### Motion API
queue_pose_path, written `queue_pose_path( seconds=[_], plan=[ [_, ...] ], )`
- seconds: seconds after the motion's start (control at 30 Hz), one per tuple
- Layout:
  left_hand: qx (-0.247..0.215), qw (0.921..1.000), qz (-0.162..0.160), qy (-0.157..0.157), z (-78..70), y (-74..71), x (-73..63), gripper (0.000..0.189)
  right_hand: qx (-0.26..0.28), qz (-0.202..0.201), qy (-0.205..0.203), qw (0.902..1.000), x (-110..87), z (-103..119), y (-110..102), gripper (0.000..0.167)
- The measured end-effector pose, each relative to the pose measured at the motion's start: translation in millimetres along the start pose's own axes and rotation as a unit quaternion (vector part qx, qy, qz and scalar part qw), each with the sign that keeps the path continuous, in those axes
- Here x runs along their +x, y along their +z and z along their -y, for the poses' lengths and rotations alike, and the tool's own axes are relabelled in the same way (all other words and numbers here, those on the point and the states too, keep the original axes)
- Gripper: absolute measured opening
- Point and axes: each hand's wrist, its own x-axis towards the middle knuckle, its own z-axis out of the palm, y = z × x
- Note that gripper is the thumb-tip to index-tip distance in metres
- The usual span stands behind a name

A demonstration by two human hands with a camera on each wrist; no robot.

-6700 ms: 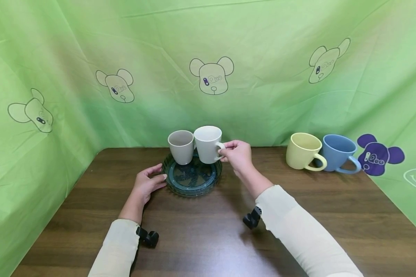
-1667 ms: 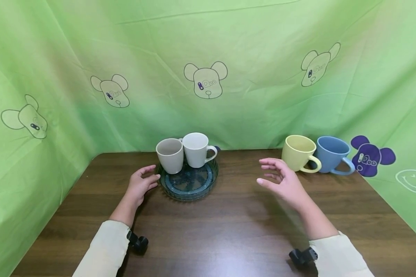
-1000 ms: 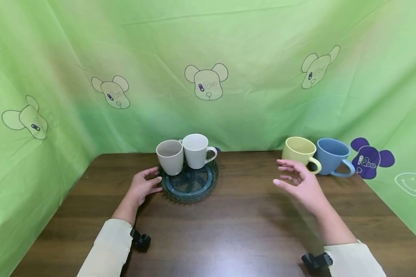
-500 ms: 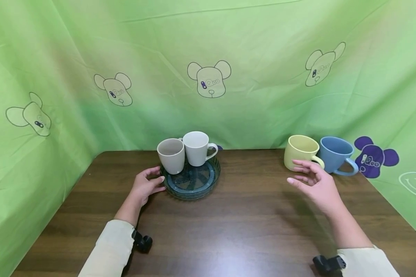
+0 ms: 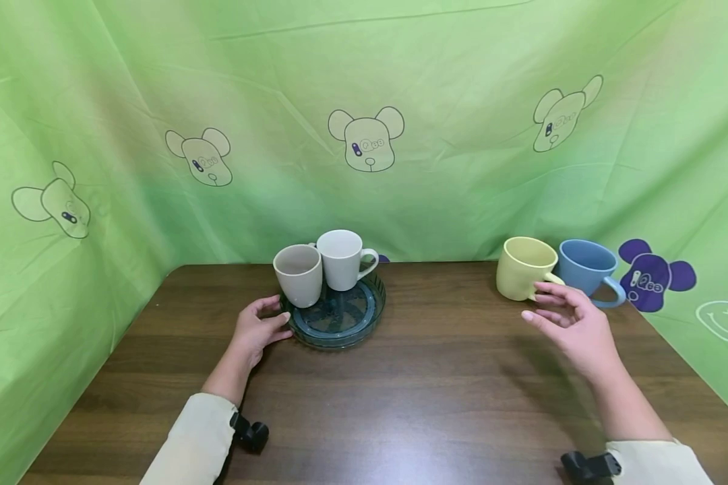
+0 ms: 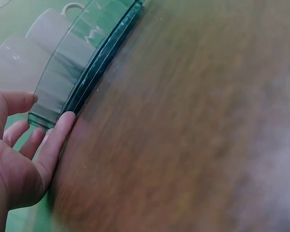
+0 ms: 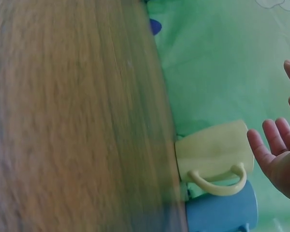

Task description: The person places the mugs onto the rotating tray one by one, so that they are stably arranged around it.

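A round, dark teal see-through tray (image 5: pixel 334 330) with a fluted rim sits at the back of the table. My left hand (image 5: pixel 259 331) holds its left side, the thumb at the rim and the fingers bent along the wall, as the left wrist view shows. On the tray's rear part stand a grey mug (image 5: pixel 299 277) and a white mug (image 5: pixel 340 263), upright and side by side. At the right, my right hand (image 5: pixel 582 333) is loosely spread with nothing in it. Its fingertips overlap the handle of a yellow mug (image 5: pixel 518 269) in the head view.
A blue mug (image 5: pixel 585 269) stands close to the right of the yellow one, its handle pointing right and forward. Behind the wooden table (image 5: pixel 412 384) hangs a green cloth (image 5: pixel 267 168) printed with bear heads.
My right hand has let go of the white mug's handle and moved right to the yellow mug. The mugs on the tray have lately turned slightly counterclockwise; my left hand stays at its edge.
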Motion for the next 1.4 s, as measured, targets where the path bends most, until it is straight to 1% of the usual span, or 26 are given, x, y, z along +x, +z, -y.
queue_pose_path(
  seconds=[0.17,0.4,0.53,0.6,0.7,0.9,1.03,1.17,1.3,1.4],
  plan=[
    [-0.001,0.9999,-0.010,0.004,1.9,2.7,-3.0,0.052,0.016,-0.016,0.011,0.9997,-1.0,-1.3,-7.0,0.051],
    [-0.005,0.9996,-0.025,0.008,4.4,7.4,-8.9,0.053,0.040,-0.023,0.035,0.9983,-2.9,-6.7,-17.5,0.052],
    [-0.006,0.9994,-0.032,0.014,6.3,10.0,-12.2,0.052,0.021,-0.033,0.057,0.9976,-3.9,-8.7,-22.8,0.051],
    [-0.009,0.9991,-0.035,0.022,7.3,11.3,-13.8,0.053,0.011,-0.035,0.067,0.9971,-4.7,-9.0,-25.0,0.050],
    [-0.013,0.9985,-0.042,0.032,8.7,13.8,-16.6,0.054,0.022,-0.035,0.075,0.9963,-6.0,-9.3,-27.8,0.050],
    [-0.015,0.9977,-0.046,0.047,12.1,18.5,-22.2,0.060,0.011,-0.045,0.090,0.9949,-7.5,-11.9,-33.8,0.049],
    [-0.014,0.9972,-0.057,0.046,14.2,22.2,-25.9,0.060,-0.002,-0.049,0.105,0.9933,-7.0,-14.1,-38.7,0.048],
    [-0.024,0.9965,-0.068,0.042,14.9,25.8,-29.2,0.060,-0.032,-0.049,0.118,0.9914,-6.4,-16.1,-42.4,0.047],
    [-0.032,0.9966,-0.061,0.044,14.3,27.0,-31.3,0.065,-0.044,-0.056,0.123,0.9899,-5.1,-20.0,-44.9,0.046],
    [-0.037,0.9969,-0.051,0.047,14.2,26.7,-32.3,0.068,-0.024,-0.061,0.129,0.9894,-2.8,-24.7,-47.5,0.044]
  ],
)
